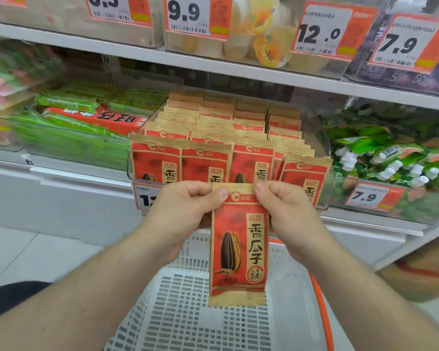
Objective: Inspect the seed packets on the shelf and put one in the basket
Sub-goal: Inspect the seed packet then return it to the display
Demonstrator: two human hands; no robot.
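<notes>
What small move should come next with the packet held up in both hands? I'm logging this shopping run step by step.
Probably lower it and let go. The left hand and right hand each pinch a top corner of the seed packet, which hangs upright, front facing the camera, directly above the white basket. The basket looks bare beneath it, so a short drop should land it inside.

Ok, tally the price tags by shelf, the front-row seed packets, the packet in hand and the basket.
Upper-shelf price tags: 4
Lower-shelf price tags: 2, one partly behind the left hand
Front-row seed packets: 4
Held packet: 1
Basket: 1
Total: 12
</notes>
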